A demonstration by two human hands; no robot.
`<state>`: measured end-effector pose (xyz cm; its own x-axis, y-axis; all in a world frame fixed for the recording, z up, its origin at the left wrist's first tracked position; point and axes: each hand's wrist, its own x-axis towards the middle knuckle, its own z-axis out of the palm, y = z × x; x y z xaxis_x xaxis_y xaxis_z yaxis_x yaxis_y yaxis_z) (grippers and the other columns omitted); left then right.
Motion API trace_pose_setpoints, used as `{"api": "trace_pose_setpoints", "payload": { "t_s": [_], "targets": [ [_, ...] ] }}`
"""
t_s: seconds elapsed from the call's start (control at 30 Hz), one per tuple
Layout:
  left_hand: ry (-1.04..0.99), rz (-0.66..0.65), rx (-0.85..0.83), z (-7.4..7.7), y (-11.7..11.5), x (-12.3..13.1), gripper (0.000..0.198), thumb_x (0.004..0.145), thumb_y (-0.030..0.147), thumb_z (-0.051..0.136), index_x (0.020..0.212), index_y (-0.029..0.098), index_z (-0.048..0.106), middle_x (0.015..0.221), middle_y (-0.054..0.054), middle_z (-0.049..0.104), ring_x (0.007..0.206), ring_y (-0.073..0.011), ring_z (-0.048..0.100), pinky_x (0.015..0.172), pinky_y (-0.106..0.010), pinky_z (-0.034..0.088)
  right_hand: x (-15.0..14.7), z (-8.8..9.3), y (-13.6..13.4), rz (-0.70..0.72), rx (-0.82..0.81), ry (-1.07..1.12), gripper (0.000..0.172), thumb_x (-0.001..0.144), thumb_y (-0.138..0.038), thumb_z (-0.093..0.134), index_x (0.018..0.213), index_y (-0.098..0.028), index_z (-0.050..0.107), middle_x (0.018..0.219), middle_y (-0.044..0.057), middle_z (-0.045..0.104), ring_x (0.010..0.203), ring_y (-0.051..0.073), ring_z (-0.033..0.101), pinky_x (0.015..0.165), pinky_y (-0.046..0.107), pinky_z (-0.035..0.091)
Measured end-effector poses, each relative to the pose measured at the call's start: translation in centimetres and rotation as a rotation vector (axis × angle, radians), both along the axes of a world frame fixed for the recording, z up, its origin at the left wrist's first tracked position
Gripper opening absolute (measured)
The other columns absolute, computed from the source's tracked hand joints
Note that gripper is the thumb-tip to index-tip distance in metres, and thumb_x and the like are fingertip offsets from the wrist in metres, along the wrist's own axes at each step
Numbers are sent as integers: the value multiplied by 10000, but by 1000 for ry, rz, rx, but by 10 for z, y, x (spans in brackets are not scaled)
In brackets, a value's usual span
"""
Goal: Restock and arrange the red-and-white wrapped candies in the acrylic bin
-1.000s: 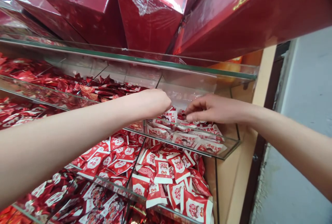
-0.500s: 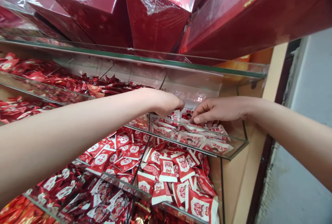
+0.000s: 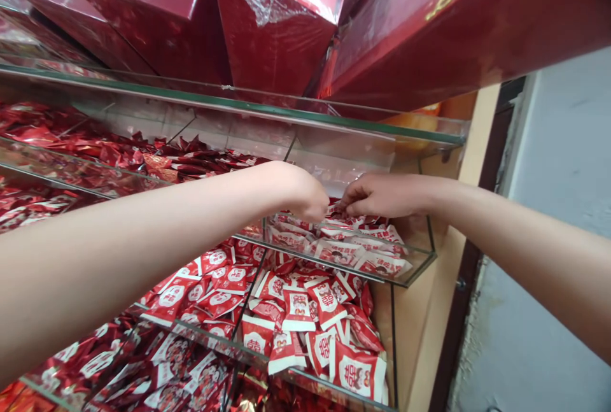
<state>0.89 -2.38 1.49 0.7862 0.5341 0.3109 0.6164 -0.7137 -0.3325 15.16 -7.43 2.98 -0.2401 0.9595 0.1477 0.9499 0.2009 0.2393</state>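
My left hand [image 3: 308, 194] is over the upper right compartment, its wrist bent and its fingers curled; what they hold, if anything, is hidden behind the hand. Just to its right, my right hand [image 3: 375, 195] has thumb and fingers pinched together at the edge of a small white-and-red candy packet [image 3: 335, 207]. More white candy packets [image 3: 341, 250] with red lettering lie in rows beneath both hands, behind a low glass front.
Large wrapped dark red boxes [image 3: 277, 36] stand on a glass shelf [image 3: 248, 105] close above the hands. Red candy packets [image 3: 298, 307] fill the lower compartment. More dark red packets [image 3: 200, 157] lie to the left. A wooden side panel [image 3: 443, 272] bounds the right.
The view has shifted, so the shelves appear further left. My left hand has turned, its fingertips now out of sight. My right hand has closed its fingers more and moved nearer the left hand.
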Motion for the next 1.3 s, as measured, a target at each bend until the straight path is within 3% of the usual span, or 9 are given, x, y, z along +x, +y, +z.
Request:
{"api": "trace_pose_setpoints", "payload": {
  "t_s": [0.1,0.17,0.33,0.43,0.53,0.7,0.87,1.07,1.3],
  "targets": [
    [107,167,-69,2,-5,3,438,749,479,438,853,148,707,841,-174,695,844,-333,611,758,-434,455,0,-1,-5,-210,-27,-140,130,714,-220,572,750,-141,669,649,56,641,583,183,591,519,259,432],
    [39,232,-90,2,-11,4,602,714,623,422,908,124,698,867,-203,684,910,-365,596,808,-450,440,1,-5,-5,-282,-79,-169,79,682,-160,596,717,-140,664,620,56,635,549,191,591,505,276,440],
    [2,311,25,0,-25,9,646,681,686,449,944,148,689,947,-197,673,960,-373,584,819,-432,452,-1,-5,-5,-286,-64,-318,186,661,-46,555,777,-126,676,736,86,668,653,224,614,543,294,440],
    [74,221,129,1,-30,11,576,742,571,480,1040,103,636,1040,-228,640,942,-383,589,763,-452,473,-4,6,-11,-285,3,-370,237,691,-52,514,861,-104,670,864,113,671,746,235,615,581,291,435],
    [114,-5,113,6,-26,13,464,715,385,585,1076,93,587,1047,-190,649,880,-319,608,717,-387,482,-1,12,-15,-256,47,-315,265,703,-63,507,912,-135,653,899,74,667,780,208,607,609,264,437],
    [219,-282,-97,7,-11,19,365,740,192,449,1083,178,574,1060,-67,668,875,-192,603,752,-271,452,11,6,-13,-146,-156,-109,176,698,-91,538,820,-156,647,721,10,644,648,142,589,542,206,439],
    [240,-289,-269,0,-8,21,440,854,291,288,1220,174,502,1290,-61,538,1111,-199,519,926,-280,388,12,9,-8,-237,-243,178,189,749,-77,479,849,-141,625,743,30,655,646,125,616,560,190,488],
    [160,-281,-348,-9,-6,15,670,825,614,191,1249,185,485,1351,-100,472,1241,-263,411,1043,-377,282,15,0,24,-462,-215,-105,116,711,-126,522,727,-64,619,655,101,634,577,220,619,538,344,509],
    [150,-338,-299,-16,0,17,707,779,688,172,1286,269,431,1380,-77,441,1279,-295,353,1056,-456,237,17,-6,33,-493,-269,-141,135,690,-54,522,761,-71,635,624,62,617,609,211,625,591,357,514]
  ]
}}
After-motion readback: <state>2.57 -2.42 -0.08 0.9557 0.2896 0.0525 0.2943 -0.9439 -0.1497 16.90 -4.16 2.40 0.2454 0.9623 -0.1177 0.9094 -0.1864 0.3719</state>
